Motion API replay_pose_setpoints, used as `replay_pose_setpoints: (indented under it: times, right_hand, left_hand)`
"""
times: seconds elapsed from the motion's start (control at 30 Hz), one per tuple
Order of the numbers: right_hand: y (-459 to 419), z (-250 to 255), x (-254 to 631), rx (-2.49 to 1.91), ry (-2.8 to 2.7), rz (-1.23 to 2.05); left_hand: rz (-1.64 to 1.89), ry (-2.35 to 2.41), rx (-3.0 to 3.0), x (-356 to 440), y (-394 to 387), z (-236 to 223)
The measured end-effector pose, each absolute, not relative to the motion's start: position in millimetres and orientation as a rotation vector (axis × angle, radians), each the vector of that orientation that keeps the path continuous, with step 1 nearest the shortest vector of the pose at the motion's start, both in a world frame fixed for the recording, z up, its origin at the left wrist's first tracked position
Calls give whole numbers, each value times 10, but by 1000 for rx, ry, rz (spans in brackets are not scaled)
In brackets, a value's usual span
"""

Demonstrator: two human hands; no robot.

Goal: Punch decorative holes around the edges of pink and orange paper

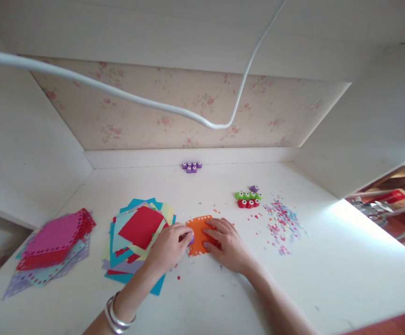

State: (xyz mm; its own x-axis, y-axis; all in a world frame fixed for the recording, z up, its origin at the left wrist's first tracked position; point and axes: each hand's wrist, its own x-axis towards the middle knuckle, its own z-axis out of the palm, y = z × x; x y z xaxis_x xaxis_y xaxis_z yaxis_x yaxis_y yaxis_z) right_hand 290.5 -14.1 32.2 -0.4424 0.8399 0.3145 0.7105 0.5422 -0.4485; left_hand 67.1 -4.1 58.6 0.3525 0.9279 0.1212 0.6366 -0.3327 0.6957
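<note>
An orange sheet of paper [199, 229] lies in front of me, with small holes along its edges. At its left edge, my left hand [171, 244] is closed around a small purple craft punch [192, 239], mostly hidden by the fingers. My right hand [226, 243] rests flat on the right part of the sheet, its fingers spread and pressing on the paper. A stack of loose coloured paper [141, 228], with a red sheet on top, sits just left of my left hand.
Punched sheets [52, 235] are piled at the far left. Purple punches [192, 167] stand by the back wall; green punches [249, 195] and red punches [248, 204] are right of centre. Paper confetti [281, 221] is scattered at the right. A white cable [146, 102] hangs across the view.
</note>
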Motion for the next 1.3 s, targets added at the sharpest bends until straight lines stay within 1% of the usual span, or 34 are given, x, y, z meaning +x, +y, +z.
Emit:
replay_pose_setpoints:
  times: [0.17,0.37,0.53,0.77,0.93,1.07,1.2,1.3]
  right_hand:
    - [-154,328,2913,-1249,-2267,361]
    - [-156,313,2912,-1266,-2257,352]
    - [-181,281,2899,-1266,-2232,329]
    - [-193,291,2902,-1262,-2222,325]
    - [-185,297,2894,-1245,-2180,317]
    - [-199,445,2720,-1182,-2141,353]
    - [-137,613,2393,-1029,-2307,432]
    - [-8,623,2179,-903,-2466,415]
  left_hand:
    - [685,1365,1946,715,16,523]
    - [584,1392,1834,791,149,361]
    - [528,1367,1738,778,148,392]
    - [677,1331,1727,554,10,498]
    - [812,1431,1605,335,-62,415]
    - [911,1485,1536,266,-111,313]
    - [993,1477,1457,244,-125,272]
    - [1033,1478,1379,204,-116,261]
